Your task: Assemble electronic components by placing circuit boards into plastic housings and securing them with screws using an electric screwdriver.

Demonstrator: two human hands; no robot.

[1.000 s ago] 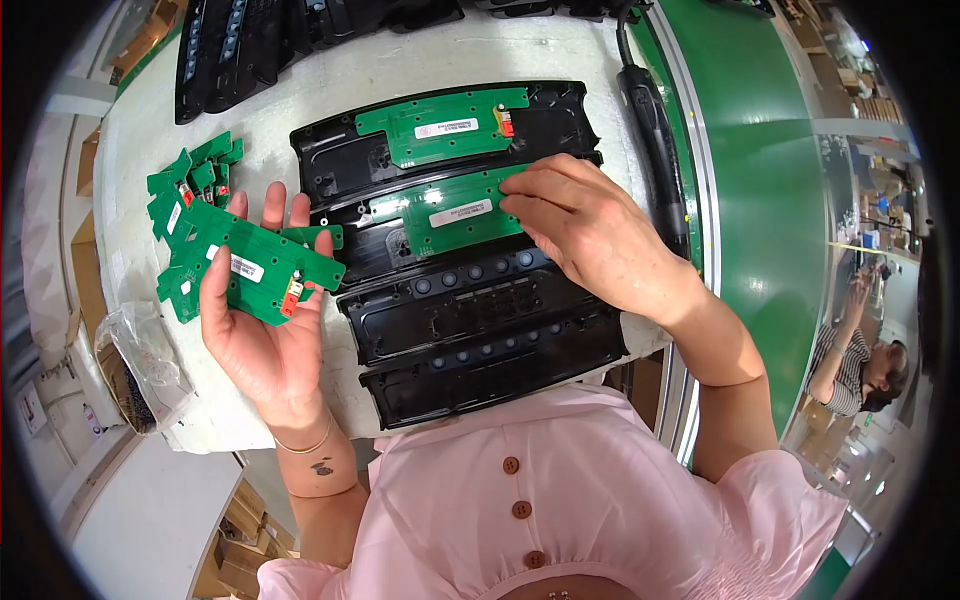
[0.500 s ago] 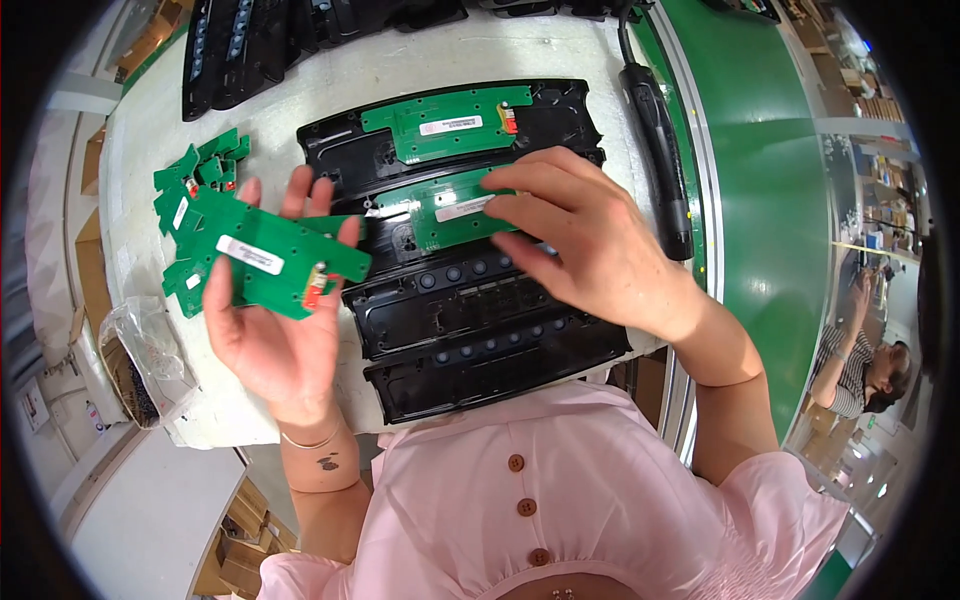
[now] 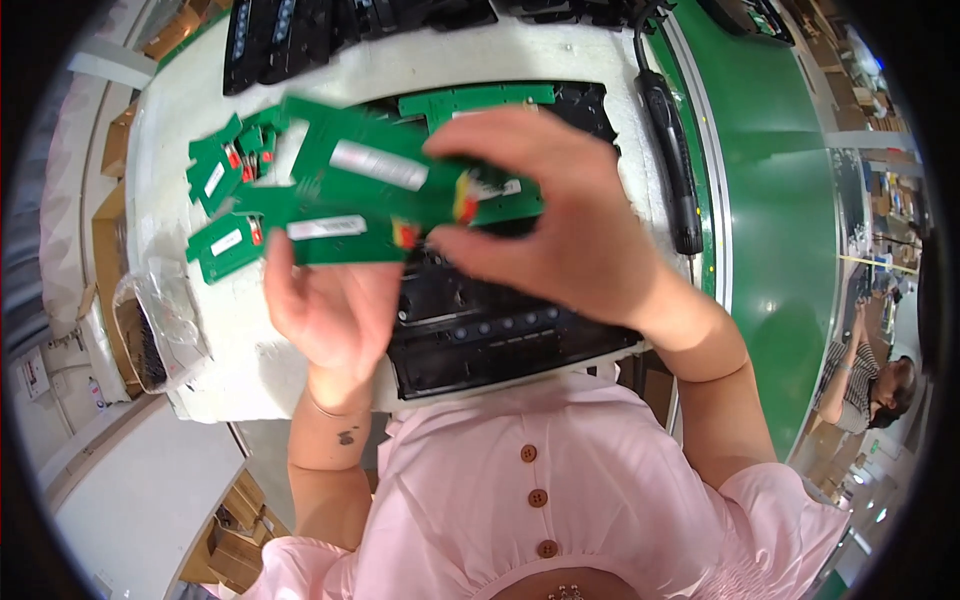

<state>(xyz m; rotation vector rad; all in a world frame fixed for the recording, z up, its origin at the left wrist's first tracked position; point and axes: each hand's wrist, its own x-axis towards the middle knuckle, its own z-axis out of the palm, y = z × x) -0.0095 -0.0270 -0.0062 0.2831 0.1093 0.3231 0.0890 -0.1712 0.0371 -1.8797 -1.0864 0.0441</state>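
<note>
My right hand (image 3: 575, 205) pinches the right end of a green circuit board (image 3: 320, 150), blurred by motion, near its red and yellow connector. Below it, another green circuit board (image 3: 370, 245) rests in my left hand (image 3: 338, 315), thumb at its near edge; the other fingers are hidden beneath. Behind my hands, black plastic panels (image 3: 490, 365) lie in a row. A green board sits in the farthest panel (image 3: 580, 105), and another board (image 3: 515, 205) lies in the one before it, both partly covered by my right hand.
Several loose green boards (image 3: 215, 175) lie piled at the left. A box with clear plastic wrap (image 3: 170, 325) stands by the table's left edge. At the right lies a black corded cylindrical tool (image 3: 670, 165). More black panels (image 3: 360, 25) lie at the back. A person (image 3: 865, 385) is far right.
My right hand has left the board in the panel, moved left and taken hold of a board at my left hand. My left hand, with a board, has shifted right.
</note>
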